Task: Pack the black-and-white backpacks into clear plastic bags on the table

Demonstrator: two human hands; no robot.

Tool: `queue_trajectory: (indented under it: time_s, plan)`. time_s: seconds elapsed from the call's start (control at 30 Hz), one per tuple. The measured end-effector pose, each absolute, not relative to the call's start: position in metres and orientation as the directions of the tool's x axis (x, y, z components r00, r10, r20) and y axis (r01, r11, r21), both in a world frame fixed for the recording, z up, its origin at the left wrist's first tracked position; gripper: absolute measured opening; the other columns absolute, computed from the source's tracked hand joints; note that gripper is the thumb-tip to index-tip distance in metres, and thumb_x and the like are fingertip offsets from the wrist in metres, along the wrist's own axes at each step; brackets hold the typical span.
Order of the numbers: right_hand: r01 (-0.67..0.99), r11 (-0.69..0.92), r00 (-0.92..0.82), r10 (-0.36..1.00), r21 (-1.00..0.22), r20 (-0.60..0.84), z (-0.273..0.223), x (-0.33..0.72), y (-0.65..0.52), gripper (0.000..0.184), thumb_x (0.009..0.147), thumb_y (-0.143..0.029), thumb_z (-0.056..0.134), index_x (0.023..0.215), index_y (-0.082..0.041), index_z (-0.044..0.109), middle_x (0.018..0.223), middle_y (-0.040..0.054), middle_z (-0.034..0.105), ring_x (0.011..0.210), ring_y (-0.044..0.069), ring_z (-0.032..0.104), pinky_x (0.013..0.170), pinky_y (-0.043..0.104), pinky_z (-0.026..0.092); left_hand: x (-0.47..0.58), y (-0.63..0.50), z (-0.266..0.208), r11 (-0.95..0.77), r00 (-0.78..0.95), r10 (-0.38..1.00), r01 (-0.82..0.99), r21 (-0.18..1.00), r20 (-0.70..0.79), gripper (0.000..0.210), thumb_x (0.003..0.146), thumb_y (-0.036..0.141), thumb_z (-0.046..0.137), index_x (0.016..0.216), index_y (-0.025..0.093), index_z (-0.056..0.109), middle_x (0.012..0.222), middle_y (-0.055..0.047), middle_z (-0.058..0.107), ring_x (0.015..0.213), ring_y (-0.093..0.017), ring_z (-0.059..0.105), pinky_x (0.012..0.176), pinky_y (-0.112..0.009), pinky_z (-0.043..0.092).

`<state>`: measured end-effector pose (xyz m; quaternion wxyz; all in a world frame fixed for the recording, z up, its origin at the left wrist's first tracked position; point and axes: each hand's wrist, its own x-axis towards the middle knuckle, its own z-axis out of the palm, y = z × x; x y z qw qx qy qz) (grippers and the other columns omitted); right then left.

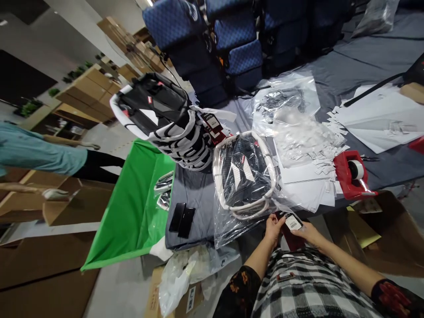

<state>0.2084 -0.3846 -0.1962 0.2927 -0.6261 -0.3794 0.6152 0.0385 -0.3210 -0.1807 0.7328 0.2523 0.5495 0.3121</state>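
At the table's front edge, my right hand [308,234] pinches a dark hang tag [293,222] with a white barcode label. My left hand [274,228] has its fingers closed at the tag's left edge, close to the plastic. Just beyond my hands lies a black item with a white rounded rim [243,174], wrapped in a clear plastic bag [228,225]. A tall stack of similar black-and-white items [175,119], unwrapped, stands behind it to the left, with another tag [212,121] hanging off its side.
A red tape dispenser [351,174], papers [304,187] and clear bags [291,99] lie to the right. Two black phones [182,220] rest at left, beside a green bin [129,212]. Blue patterned cases [245,57] stand behind. Another person [43,148] is at far left.
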Motion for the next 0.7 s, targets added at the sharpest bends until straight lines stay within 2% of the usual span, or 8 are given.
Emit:
queue_trajectory:
  time_s: [0.1, 0.23, 0.33, 0.4, 0.53, 0.7]
  plan:
    - [0.125, -0.513, -0.007, 0.855, -0.849, -0.518, -0.196, 0.213, -0.385, 0.062, 0.066, -0.064, 0.072, 0.104, -0.015, 0.074, 0.096, 0.0089, 0.077, 0.09, 0.03, 0.069, 0.083, 0.044, 0.056, 0.024, -0.328, -0.17, 0.721, 0.311, 0.679, -0.119, 0.682, -0.664, 0.071, 0.037, 0.062, 0.097, 0.075, 0.015, 0.06, 0.066, -0.002, 0.064, 0.059, -0.013, 0.058, 0.062, -0.029, 0.049]
    - [0.16, -0.476, 0.043, 0.879, -0.865, -0.476, -0.191, 0.224, -0.382, 0.063, 0.068, -0.06, 0.072, 0.114, -0.017, 0.071, 0.111, 0.0097, 0.075, 0.104, 0.031, 0.068, 0.093, 0.044, 0.053, 0.009, -0.336, -0.161, 0.725, 0.357, 0.659, -0.067, 0.685, -0.662, 0.069, 0.034, 0.06, 0.098, 0.07, 0.014, 0.06, 0.062, 0.0, 0.06, 0.055, -0.01, 0.054, 0.061, -0.027, 0.049]
    - [0.213, -0.467, 0.075, 0.884, -0.858, -0.462, -0.191, 0.227, -0.38, 0.06, 0.074, -0.063, 0.064, 0.114, -0.019, 0.07, 0.113, 0.0094, 0.075, 0.105, 0.031, 0.068, 0.094, 0.043, 0.052, 0.015, -0.338, -0.164, 0.705, 0.328, 0.677, -0.032, 0.709, -0.658, 0.065, 0.043, 0.063, 0.093, 0.071, 0.017, 0.056, 0.065, 0.002, 0.059, 0.055, -0.01, 0.056, 0.057, -0.026, 0.049]
    - [0.261, -0.461, 0.08, 0.886, -0.848, -0.457, -0.192, 0.227, -0.382, 0.052, 0.077, -0.063, 0.06, 0.105, -0.02, 0.072, 0.104, 0.0075, 0.076, 0.099, 0.03, 0.069, 0.091, 0.042, 0.053, 0.026, -0.34, -0.171, 0.691, 0.299, 0.686, 0.015, 0.722, -0.663, 0.062, 0.049, 0.063, 0.09, 0.07, 0.02, 0.05, 0.062, 0.003, 0.056, 0.052, -0.012, 0.057, 0.05, -0.025, 0.047]
    - [0.367, -0.431, 0.073, 0.897, -0.824, -0.437, -0.196, 0.22, -0.389, 0.038, 0.072, -0.056, 0.065, 0.087, -0.022, 0.073, 0.087, 0.0055, 0.077, 0.086, 0.03, 0.069, 0.084, 0.041, 0.053, 0.048, -0.347, -0.185, 0.664, 0.259, 0.687, 0.155, 0.732, -0.679, 0.05, 0.062, 0.054, 0.082, 0.07, 0.024, 0.043, 0.048, 0.007, 0.047, 0.036, -0.013, 0.049, 0.039, -0.022, 0.034]
    - [0.453, -0.382, 0.116, 0.921, -0.806, -0.371, -0.192, 0.216, -0.392, 0.036, 0.079, -0.054, 0.058, 0.09, -0.021, 0.069, 0.087, 0.0039, 0.075, 0.083, 0.026, 0.068, 0.076, 0.035, 0.052, 0.031, -0.348, -0.181, 0.598, 0.251, 0.699, 0.309, 0.74, -0.669, 0.031, 0.077, 0.042, 0.069, 0.074, 0.024, 0.045, 0.049, 0.004, 0.056, 0.036, -0.013, 0.048, 0.043, -0.024, 0.039]
